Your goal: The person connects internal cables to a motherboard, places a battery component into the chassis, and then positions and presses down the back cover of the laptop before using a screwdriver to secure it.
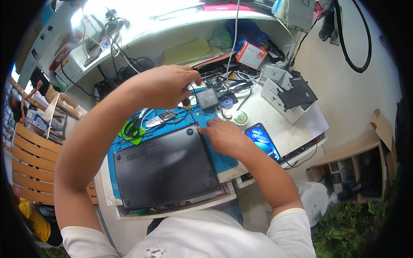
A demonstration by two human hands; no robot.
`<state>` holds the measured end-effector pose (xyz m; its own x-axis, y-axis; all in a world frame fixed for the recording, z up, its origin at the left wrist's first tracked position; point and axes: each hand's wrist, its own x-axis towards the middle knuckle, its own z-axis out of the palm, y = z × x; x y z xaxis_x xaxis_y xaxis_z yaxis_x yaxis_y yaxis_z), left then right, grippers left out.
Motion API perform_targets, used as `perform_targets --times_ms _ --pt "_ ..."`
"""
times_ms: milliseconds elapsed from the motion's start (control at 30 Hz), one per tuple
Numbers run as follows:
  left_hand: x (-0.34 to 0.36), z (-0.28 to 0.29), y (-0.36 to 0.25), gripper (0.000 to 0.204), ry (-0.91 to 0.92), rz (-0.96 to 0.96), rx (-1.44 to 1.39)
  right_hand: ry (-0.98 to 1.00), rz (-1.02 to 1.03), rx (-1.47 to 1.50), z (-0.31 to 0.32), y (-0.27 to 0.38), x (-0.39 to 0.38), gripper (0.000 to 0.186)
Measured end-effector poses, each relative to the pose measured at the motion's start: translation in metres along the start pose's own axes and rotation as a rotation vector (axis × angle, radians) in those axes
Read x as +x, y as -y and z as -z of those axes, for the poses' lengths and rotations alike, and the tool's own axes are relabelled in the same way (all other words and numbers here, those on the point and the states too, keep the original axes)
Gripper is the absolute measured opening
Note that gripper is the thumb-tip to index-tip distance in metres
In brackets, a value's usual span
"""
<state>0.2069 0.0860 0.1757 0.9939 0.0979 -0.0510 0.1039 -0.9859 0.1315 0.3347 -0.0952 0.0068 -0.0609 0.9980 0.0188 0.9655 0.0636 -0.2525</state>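
A dark laptop (165,165) lies bottom side up on a blue work mat (228,164), its underside cover facing me. My left hand (175,86) is raised over the far edge of the laptop, fingers closed round the top of a screwdriver (186,103) with a yellow and black handle. Its thin shaft slants down toward the laptop's far right corner. My right hand (224,136) rests at that same corner, fingers stretched toward the shaft's lower end and fingertips at the laptop's edge. Whether a small screw lies beneath them cannot be made out.
Beyond the laptop lie a grey power adapter (207,99), a green cable bundle (134,130) and round spools (240,118). A lit phone (262,141) lies right of my right hand. Farther right, a black part (297,93) rests on a white box (275,103). A shelf (172,23) overhangs the back.
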Motion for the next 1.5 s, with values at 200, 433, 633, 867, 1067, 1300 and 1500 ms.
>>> perform_targets --times_ms 200,433,633,867,1067,1300,1500 --pt "0.005 0.000 -0.012 0.036 0.055 0.192 0.083 0.011 -0.007 0.007 0.002 0.000 -0.001 0.036" --pt "0.005 -0.009 0.002 0.034 0.012 0.137 0.058 0.060 -0.044 -0.021 -0.003 -0.003 0.002 0.056" --pt "0.007 0.005 -0.019 0.036 0.071 0.307 0.032 0.072 -0.053 -0.013 -0.002 -0.004 0.000 0.056" --pt "0.007 -0.005 -0.010 0.043 -0.004 0.180 0.090 -0.007 0.025 -0.135 -0.016 0.007 -0.008 0.042" --pt "0.005 -0.011 -0.008 0.035 -0.062 0.222 0.145 -0.237 0.074 -0.032 -0.031 0.012 -0.021 0.028" --pt "0.007 -0.015 0.023 0.031 -0.109 -0.265 0.024 -0.229 0.113 -0.048 -0.033 0.021 -0.015 0.031" --pt "0.015 -0.002 -0.013 0.027 0.062 0.289 0.173 -0.184 0.045 -0.042 -0.031 0.024 -0.019 0.043"
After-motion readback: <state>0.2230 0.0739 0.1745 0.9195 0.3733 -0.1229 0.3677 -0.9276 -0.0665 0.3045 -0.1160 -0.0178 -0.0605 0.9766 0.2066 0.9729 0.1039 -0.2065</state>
